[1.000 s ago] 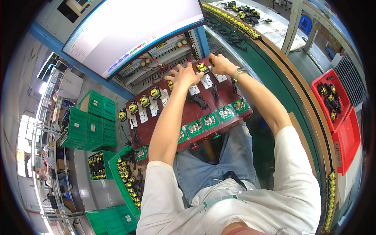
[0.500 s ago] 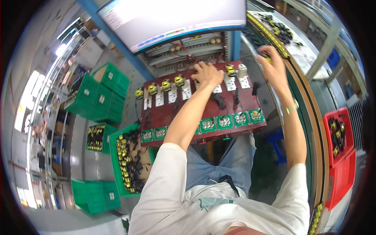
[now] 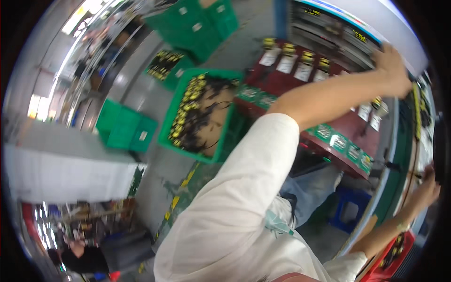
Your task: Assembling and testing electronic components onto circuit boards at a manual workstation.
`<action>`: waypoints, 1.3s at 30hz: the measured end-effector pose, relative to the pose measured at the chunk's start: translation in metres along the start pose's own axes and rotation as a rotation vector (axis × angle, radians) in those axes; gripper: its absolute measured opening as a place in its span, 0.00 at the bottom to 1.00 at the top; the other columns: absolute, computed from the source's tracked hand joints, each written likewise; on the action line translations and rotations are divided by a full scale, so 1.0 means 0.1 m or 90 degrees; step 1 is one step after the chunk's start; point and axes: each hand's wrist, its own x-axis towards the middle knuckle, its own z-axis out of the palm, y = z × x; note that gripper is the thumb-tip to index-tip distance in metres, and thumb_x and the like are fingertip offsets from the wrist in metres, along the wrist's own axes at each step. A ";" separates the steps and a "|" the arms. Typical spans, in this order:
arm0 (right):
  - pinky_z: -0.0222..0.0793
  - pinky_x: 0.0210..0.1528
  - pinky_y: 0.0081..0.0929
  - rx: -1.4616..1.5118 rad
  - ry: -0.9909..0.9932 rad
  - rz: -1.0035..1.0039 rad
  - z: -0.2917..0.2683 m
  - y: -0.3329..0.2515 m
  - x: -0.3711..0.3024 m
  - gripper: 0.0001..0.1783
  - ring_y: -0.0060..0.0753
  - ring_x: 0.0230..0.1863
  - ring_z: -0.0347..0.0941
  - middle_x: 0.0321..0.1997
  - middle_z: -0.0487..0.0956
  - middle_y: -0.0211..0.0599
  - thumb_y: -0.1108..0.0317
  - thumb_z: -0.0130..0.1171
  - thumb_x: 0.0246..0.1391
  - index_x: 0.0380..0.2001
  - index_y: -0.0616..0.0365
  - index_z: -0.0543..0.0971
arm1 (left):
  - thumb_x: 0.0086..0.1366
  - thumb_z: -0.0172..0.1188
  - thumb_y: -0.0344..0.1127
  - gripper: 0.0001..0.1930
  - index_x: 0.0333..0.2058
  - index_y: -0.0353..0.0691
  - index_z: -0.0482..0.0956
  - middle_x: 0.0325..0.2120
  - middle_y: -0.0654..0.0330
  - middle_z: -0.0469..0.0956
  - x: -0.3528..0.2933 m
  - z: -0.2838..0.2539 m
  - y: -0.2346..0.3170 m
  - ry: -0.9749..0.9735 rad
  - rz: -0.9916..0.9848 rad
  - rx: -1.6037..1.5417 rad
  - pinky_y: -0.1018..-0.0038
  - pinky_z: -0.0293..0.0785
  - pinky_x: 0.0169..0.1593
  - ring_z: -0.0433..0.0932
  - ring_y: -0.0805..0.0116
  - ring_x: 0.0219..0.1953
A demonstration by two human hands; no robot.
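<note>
Yellow-and-black units are seated in a row along the back of a dark red fixture, matched with white plates, probably so that each is given its own fixed place. Green circuit boards are set along the front edge, apparently where they can be reached easily. Over the fixture's right part, before the lower corner of the monitor, the left hand is held out, the arm being stretched across the row; its fingers are blurred, and neither their spread nor any grip can be told. The right hand is extended well apart from it, past the green conveyor, near the view's dark rim, and how far it is opened or whether anything is held cannot be told. Farther left, more units are packed along one side of a green crate, their dark cords laid inward, perhaps so that tangling is limited
</note>
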 end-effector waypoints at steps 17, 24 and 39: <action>0.72 0.38 0.36 -0.364 -0.518 -0.364 0.90 0.21 -0.74 0.17 0.40 0.31 0.73 0.37 0.75 0.35 0.61 0.74 0.56 0.28 0.61 0.77 | 0.65 0.54 0.38 0.15 0.47 0.37 0.71 0.43 0.53 0.73 -4.54 -1.59 -1.38 -0.012 -0.287 -0.524 0.70 0.64 0.53 0.68 0.62 0.43; 0.76 0.37 0.44 -0.534 -0.659 -0.479 1.31 0.43 -0.87 0.21 0.54 0.32 0.81 0.33 0.84 0.42 0.53 0.69 0.60 0.43 0.56 0.75 | 0.77 0.52 0.30 0.09 0.51 0.38 0.75 0.44 0.60 0.77 -5.40 -1.33 -1.95 0.004 -0.515 -0.410 0.77 0.68 0.50 0.71 0.71 0.42; 0.74 0.38 0.44 -0.640 -0.543 -0.611 0.82 0.09 0.26 0.04 0.47 0.31 0.78 0.33 0.82 0.39 0.73 0.62 0.56 0.33 0.60 0.84 | 0.76 0.54 0.39 0.12 0.51 0.39 0.75 0.39 0.62 0.78 -6.32 -1.65 -2.46 0.419 -0.780 -0.322 0.75 0.69 0.41 0.72 0.72 0.37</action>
